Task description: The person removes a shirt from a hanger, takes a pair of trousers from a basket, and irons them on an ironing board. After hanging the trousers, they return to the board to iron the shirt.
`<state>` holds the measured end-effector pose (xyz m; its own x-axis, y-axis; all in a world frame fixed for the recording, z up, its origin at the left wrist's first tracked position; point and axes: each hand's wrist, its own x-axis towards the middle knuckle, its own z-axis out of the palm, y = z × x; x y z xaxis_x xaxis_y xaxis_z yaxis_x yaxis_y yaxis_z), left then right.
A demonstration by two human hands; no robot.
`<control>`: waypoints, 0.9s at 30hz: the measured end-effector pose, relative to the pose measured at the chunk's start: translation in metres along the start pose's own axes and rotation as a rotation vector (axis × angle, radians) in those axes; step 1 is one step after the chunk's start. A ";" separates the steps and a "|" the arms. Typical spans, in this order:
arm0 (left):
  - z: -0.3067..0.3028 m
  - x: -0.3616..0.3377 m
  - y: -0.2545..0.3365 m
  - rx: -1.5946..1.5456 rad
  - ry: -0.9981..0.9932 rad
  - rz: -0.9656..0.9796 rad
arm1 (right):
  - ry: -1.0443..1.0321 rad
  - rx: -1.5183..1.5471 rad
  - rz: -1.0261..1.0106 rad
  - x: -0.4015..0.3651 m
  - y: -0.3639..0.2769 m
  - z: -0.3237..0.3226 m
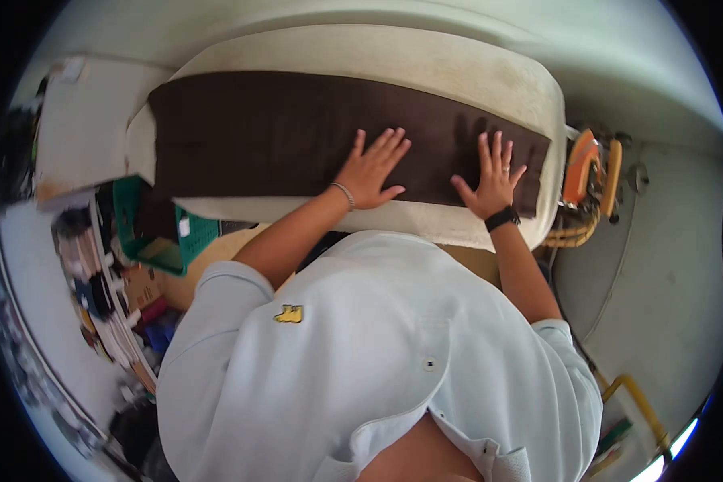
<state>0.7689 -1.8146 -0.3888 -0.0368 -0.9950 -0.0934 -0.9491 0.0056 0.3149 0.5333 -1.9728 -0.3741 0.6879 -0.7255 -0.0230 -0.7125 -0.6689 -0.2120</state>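
Observation:
A long dark brown piece of fabric (257, 136) lies spread over a cream padded ironing board (361, 50). My left hand (371, 173) rests on the fabric near its front edge, palm down with the fingers spread. Farther right, my right hand (492, 181) is also over the fabric, fingers apart, with a ring and a black wristband showing. Neither hand grips anything. Small wrinkles show in the fabric around the right hand, and its left end hangs down beyond the board.
An orange iron (580, 170) stands on a holder at the board's right end. A green plastic basket (165, 257) sits below the left end, beside a white surface (96, 120). Shelves with folded items (104, 273) are at the left. A wall runs along the right.

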 end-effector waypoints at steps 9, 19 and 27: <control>-0.034 -0.130 -0.044 -0.222 0.596 -0.265 | -0.159 -0.119 0.126 -0.010 0.005 0.003; -0.038 -0.346 -0.270 -0.465 1.228 -1.630 | -0.041 0.020 -0.309 0.059 -0.227 0.036; -0.069 -0.375 -0.315 -0.483 0.772 -1.447 | -0.100 -0.074 -0.357 0.088 -0.371 0.100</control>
<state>1.1032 -1.4500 -0.3875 0.9898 0.0244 -0.1401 0.1094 -0.7603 0.6402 0.8718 -1.7724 -0.3948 0.9020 -0.4280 -0.0565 -0.4314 -0.8892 -0.1525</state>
